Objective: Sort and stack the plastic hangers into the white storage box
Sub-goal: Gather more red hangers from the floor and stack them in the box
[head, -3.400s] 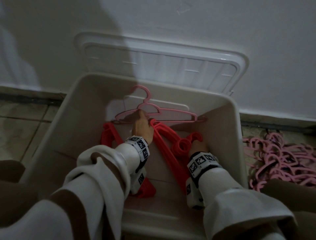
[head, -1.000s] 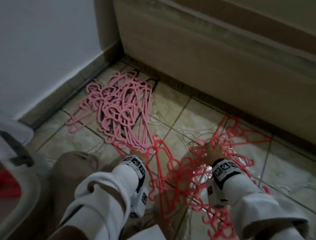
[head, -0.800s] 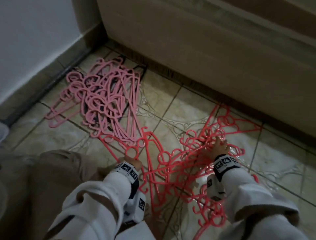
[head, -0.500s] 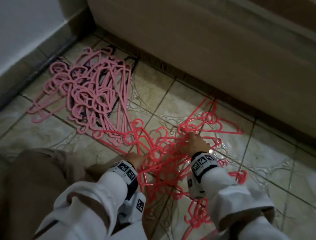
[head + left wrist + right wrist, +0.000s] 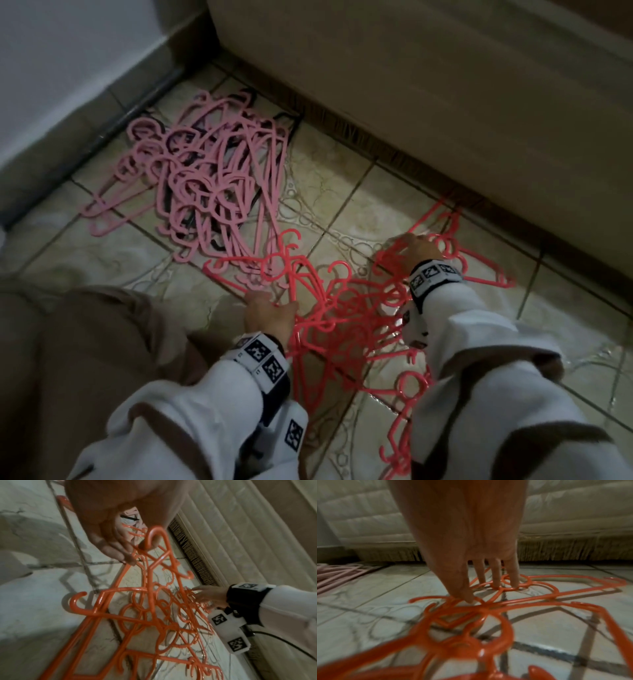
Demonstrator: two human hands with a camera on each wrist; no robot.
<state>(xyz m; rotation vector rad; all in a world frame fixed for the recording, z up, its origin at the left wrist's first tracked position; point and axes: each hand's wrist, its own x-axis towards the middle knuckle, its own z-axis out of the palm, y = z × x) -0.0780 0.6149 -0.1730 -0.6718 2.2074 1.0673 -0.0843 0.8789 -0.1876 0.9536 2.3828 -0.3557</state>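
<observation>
Hangers: tangled red hangers [image 5: 346, 308] lie on the tiled floor [image 5: 342, 192] w/ both hands in the pile. Left hand [image 5: 269, 313] pinches hanger bars at the near-left edge; right hand [image 5: 416, 248], fingers straight, presses hooks at the far right. Pink hangers [image 5: 212, 185] sit far left, prob. some black mixed in.

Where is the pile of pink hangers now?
In the head view, the pink hangers lie upper left on the tiled floor, near the wall corner, just beyond the red hangers.
</observation>
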